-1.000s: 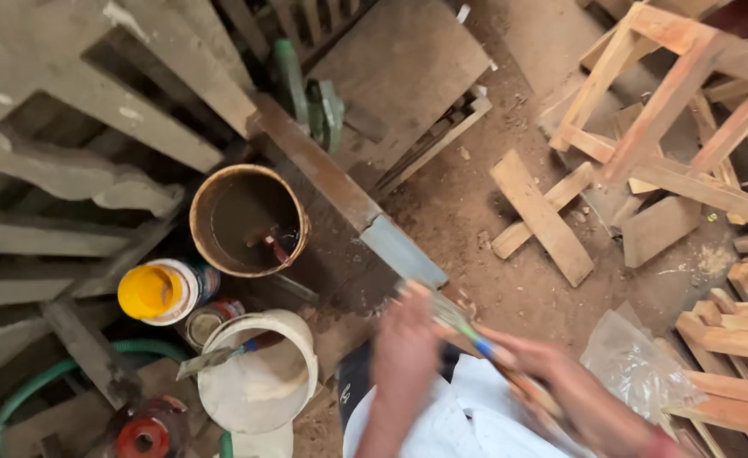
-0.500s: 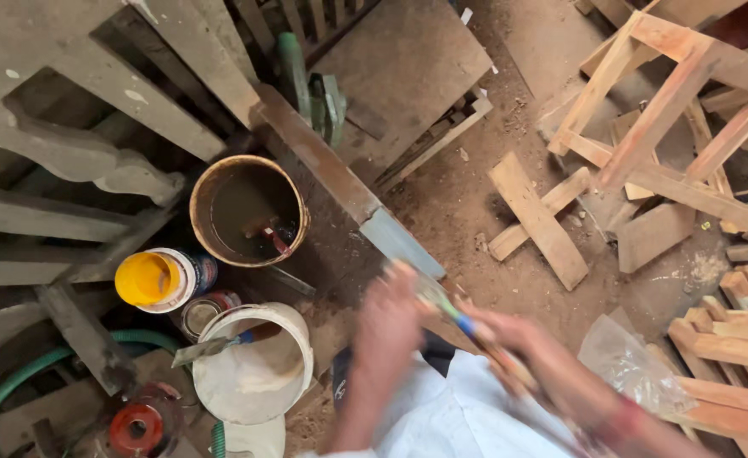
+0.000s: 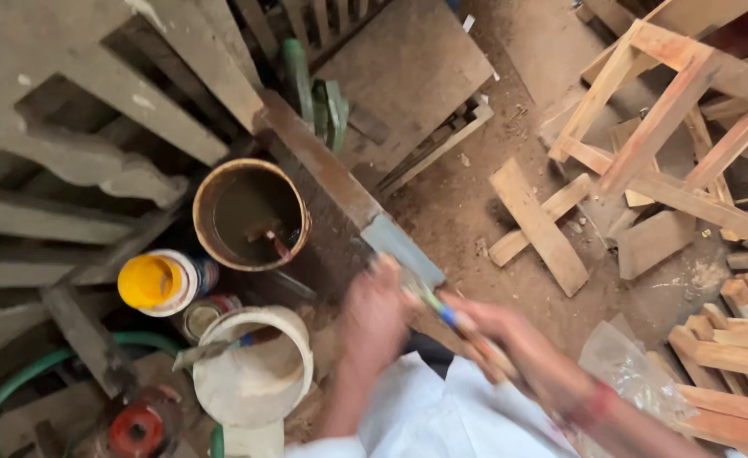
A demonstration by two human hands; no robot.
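Two hands work at one long plank above a dirt floor.

The right hand [image 3: 497,326] is closed around one brush [image 3: 442,309]; the blurred left hand [image 3: 378,309] rests on the plank [image 3: 331,174], grip unclear. Beside it stand two buckets, one brown [image 3: 251,214], one white [image 3: 255,369], and one yellow-lidded jar [image 3: 155,282].

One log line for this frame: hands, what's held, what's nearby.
left hand: at brush tip, blurred | right hand: grips brush | near: grey-painted plank, brown bucket, white bucket, yellow-lidded jar

hands [image 3: 425,314] motion-blurred, grip unclear
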